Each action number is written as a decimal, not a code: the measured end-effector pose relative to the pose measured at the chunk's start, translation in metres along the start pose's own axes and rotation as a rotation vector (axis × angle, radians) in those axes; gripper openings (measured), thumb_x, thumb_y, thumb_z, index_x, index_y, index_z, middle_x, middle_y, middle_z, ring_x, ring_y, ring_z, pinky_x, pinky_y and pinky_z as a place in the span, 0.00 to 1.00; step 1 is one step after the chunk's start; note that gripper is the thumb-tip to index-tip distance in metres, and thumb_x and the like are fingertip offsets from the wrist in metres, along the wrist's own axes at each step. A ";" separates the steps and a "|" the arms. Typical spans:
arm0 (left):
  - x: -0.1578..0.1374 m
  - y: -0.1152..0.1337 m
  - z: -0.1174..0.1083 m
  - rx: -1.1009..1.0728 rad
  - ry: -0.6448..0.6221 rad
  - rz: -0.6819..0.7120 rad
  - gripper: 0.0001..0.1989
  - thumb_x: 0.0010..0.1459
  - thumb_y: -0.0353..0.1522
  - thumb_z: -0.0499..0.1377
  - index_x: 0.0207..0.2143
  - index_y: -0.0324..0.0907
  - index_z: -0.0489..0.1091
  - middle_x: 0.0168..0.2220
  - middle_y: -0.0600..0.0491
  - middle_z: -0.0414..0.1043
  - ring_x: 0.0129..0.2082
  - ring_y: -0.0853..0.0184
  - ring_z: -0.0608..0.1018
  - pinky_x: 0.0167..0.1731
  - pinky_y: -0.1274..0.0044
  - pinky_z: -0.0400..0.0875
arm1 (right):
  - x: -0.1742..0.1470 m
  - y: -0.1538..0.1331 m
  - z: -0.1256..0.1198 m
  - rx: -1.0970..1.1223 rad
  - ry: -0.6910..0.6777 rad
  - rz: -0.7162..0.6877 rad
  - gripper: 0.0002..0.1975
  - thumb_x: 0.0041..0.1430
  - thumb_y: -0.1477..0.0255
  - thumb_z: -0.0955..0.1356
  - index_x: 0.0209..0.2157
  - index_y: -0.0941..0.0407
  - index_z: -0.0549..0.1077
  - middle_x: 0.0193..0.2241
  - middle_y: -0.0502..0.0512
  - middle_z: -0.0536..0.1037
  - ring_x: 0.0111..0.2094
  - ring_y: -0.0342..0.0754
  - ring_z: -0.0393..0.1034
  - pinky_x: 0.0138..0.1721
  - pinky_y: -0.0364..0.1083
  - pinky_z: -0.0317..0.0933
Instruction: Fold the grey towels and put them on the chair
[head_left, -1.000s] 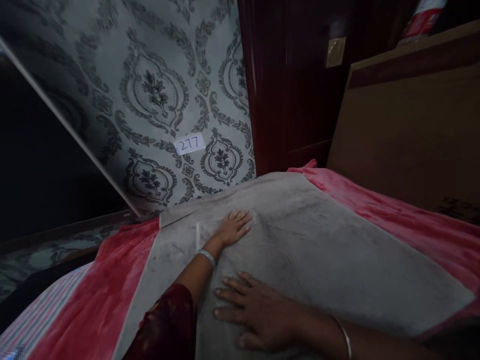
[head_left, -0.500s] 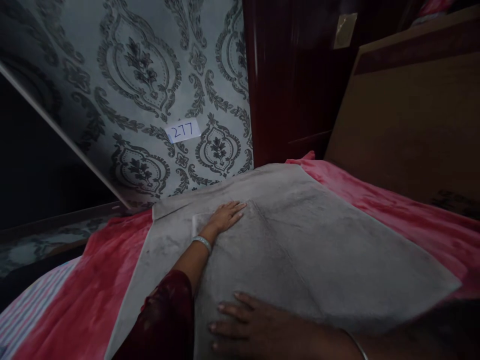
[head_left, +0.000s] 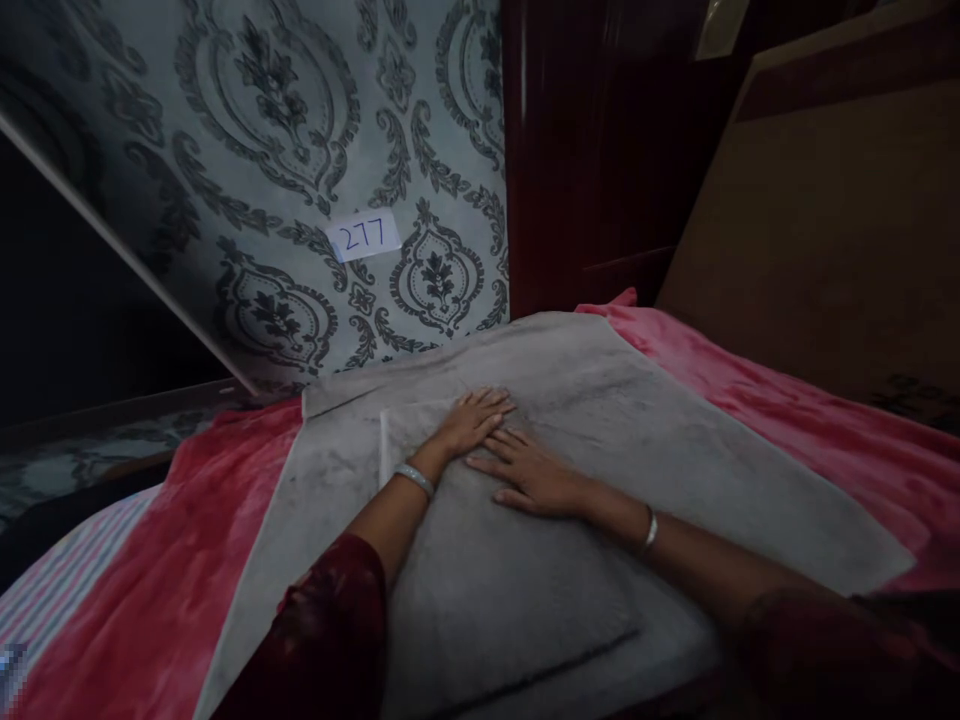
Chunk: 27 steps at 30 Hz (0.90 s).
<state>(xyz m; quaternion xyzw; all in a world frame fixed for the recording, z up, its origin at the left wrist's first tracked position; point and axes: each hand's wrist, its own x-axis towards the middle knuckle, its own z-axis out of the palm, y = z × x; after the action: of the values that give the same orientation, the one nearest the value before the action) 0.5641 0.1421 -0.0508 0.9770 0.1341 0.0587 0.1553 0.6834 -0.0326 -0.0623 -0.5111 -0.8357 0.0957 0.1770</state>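
Note:
A soft grey cloth, like a plush towel or small blanket, lies spread over a red blanket. On its middle is a folded grey layer with a pale left edge and a dark line near the front; whether it is part of the same cloth I cannot tell. My left hand rests flat on the far part of this layer, fingers stretched to the right. Just beside it my right hand lies palm down, its fingertips touching or nearly touching the left hand. Neither hand grips anything.
Patterned wallpaper with a paper label reading 277 rises behind. A dark red wooden panel and a large cardboard box stand at the right. Striped fabric shows at lower left.
My right hand has moved from the near edge up and forward to the left hand. The left hand has shifted slightly right. A crease right of the middle has gone.

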 end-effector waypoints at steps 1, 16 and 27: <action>-0.002 -0.001 0.003 0.009 0.006 0.000 0.26 0.71 0.43 0.40 0.65 0.54 0.62 0.71 0.57 0.54 0.73 0.60 0.49 0.69 0.57 0.42 | -0.005 -0.004 0.002 0.004 -0.016 0.001 0.33 0.68 0.53 0.63 0.70 0.51 0.57 0.72 0.64 0.47 0.72 0.63 0.35 0.68 0.68 0.33; -0.020 0.016 -0.008 0.034 0.005 0.023 0.24 0.70 0.43 0.45 0.65 0.54 0.62 0.70 0.53 0.55 0.71 0.57 0.53 0.68 0.52 0.42 | -0.052 -0.118 0.000 0.276 -0.208 -0.333 0.36 0.68 0.62 0.67 0.71 0.41 0.48 0.70 0.51 0.53 0.71 0.53 0.44 0.70 0.57 0.44; -0.107 -0.036 -0.022 0.179 0.060 -0.268 0.27 0.70 0.44 0.43 0.69 0.53 0.56 0.72 0.52 0.50 0.72 0.55 0.52 0.68 0.54 0.43 | 0.026 -0.112 0.029 0.240 -0.221 -0.216 0.37 0.66 0.53 0.66 0.71 0.47 0.53 0.72 0.59 0.42 0.72 0.62 0.27 0.68 0.69 0.23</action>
<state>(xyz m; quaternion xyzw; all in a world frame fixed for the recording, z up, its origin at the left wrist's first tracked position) 0.4489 0.1515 -0.0490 0.9581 0.2723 0.0543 0.0701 0.5691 -0.0601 -0.0458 -0.3799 -0.8826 0.2308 0.1531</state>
